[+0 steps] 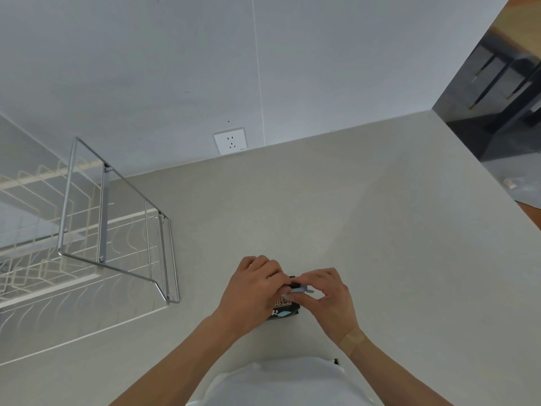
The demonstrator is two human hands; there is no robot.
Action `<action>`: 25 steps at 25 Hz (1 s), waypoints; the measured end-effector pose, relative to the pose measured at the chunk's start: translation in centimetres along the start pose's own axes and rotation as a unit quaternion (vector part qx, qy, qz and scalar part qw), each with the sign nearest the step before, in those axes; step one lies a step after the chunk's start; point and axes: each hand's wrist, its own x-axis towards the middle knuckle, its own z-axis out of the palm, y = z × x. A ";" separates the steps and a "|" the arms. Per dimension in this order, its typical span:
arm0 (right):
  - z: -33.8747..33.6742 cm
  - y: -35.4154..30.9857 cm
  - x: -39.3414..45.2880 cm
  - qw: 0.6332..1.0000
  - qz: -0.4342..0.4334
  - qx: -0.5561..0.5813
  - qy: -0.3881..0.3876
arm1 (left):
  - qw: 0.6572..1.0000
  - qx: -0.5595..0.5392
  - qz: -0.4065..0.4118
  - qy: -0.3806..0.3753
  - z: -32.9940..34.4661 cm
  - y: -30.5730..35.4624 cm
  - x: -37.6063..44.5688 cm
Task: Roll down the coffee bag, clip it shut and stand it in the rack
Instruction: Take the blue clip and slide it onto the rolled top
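Observation:
A small dark coffee bag [283,311] with pale print stands on the countertop [366,215] near its front edge, mostly hidden between my hands. My left hand [250,291] wraps the bag's left side and rolled top. My right hand [325,297] pinches a pale blue-grey clip [301,289] at the bag's top edge. Whether the clip grips the fold cannot be seen. The metal wire rack [117,230] stands at the left of the counter, well apart from the bag.
A white wall socket [230,141] sits on the wall just above the counter's back edge. The counter's right edge drops to a dark floor with table legs [497,83]. A cream wire drainer [44,259] lies inside the rack.

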 end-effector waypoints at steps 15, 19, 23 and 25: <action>1.1 1.7 0.9 0.998 0.016 -0.047 -0.048 | 0.997 -0.068 -0.035 0.030 1.1 -0.3 -1.1; 1.1 2.0 0.9 0.997 0.007 -0.066 -0.048 | 0.998 -0.044 -0.029 0.032 1.0 -0.5 -1.0; 0.5 1.4 1.1 0.992 -0.009 -0.104 -0.076 | 0.998 -0.044 -0.039 0.021 0.5 -1.0 -1.7; 0.2 0.5 1.4 0.990 -0.039 -0.115 -0.075 | 0.993 -0.071 -0.084 0.032 0.1 -1.9 -3.5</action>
